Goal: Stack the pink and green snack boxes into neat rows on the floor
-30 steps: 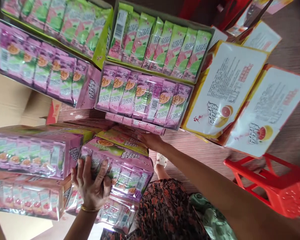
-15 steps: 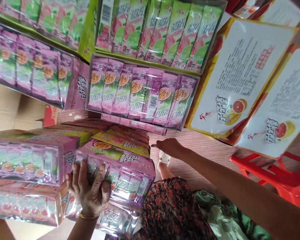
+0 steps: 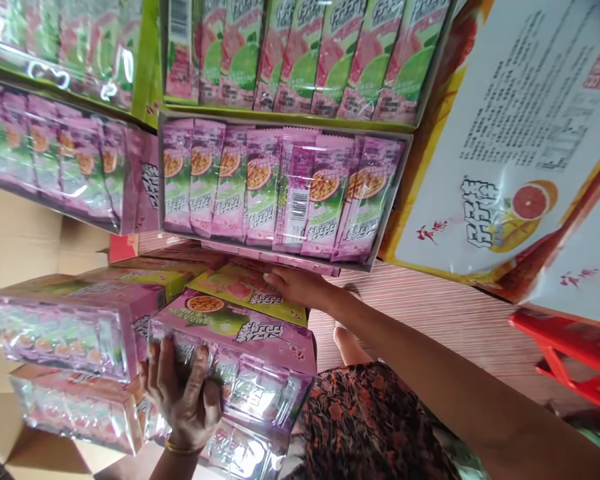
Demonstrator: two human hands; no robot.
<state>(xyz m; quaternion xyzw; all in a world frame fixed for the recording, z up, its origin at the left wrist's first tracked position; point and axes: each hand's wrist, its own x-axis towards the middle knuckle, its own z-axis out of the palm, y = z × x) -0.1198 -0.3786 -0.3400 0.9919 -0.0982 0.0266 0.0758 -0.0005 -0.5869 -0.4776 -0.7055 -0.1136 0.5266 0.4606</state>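
The left hand (image 3: 183, 393) sits at about 7 o'clock in the view, fingers (image 3: 166, 363) spread and pressed flat against the clear front of a purple box (image 3: 240, 360) of snack sachets, thumb on its lower side, gripping it. A thin gold bangle (image 3: 180, 448) rings that wrist. The purple box is tilted, its printed lid facing up, and it rests on another clear-wrapped box (image 3: 240, 453) beneath it.

The right hand (image 3: 300, 287) reaches in from 4 o'clock across a patterned skirt (image 3: 360, 427) and lies on the far end of a green-lidded box (image 3: 245, 290) just behind the purple one. Its fingers are pressed together and curl over the box edge; whether they pinch it I cannot tell.

At 9 o'clock two more wrapped boxes are stacked, a purple one (image 3: 70, 327) above a pink one (image 3: 75, 410). At 12 o'clock an open tray of purple sachets (image 3: 280, 187) lies below a tray of green sachets (image 3: 305, 57). At 2 o'clock lie white cartons with a grapefruit picture (image 3: 505, 167), and a red plastic stool (image 3: 570, 357) stands at 4 o'clock on the striped floor mat (image 3: 430, 320).
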